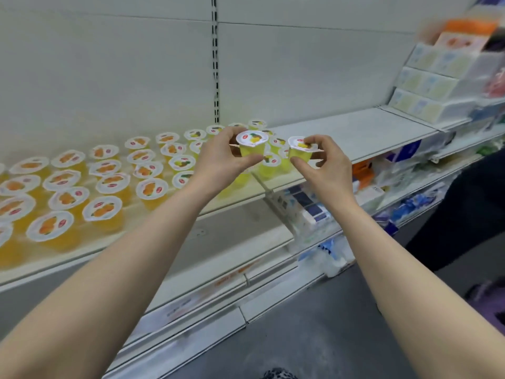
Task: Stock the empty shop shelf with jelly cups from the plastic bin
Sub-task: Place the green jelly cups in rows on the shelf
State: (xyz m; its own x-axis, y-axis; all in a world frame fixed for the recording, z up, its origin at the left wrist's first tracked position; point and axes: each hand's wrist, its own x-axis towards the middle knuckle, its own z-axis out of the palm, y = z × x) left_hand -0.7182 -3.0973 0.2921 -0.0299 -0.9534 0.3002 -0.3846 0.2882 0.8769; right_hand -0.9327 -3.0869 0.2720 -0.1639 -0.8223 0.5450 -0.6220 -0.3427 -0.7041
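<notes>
The fingers (247,160) of the left hand (218,160) are curled round a yellow jelly cup (251,146), which is pinched between thumb and fingertips, white lid up. A second yellow cup (299,153) is pinched in the same way by the right hand (325,168), just beside the first at its 3 o'clock, with a gap between the two. Both are held above the shelf (355,132). Rows of orange-fruit cups (65,198) are stood on that shelf from 9 to 8 o'clock of the hands, and yellow-fruit cups (181,162) are ranged beneath and behind the hands. The shelf's pale surface is carried on toward 2 o'clock. A pale back panel (109,64) is divided by a slotted upright (216,64) at 12 o'clock. Stacked boxes (426,86) are seen blurred at 2 o'clock. Packed lower shelves (308,212) and a grey floor (328,324) are seen toward 5 o'clock.
</notes>
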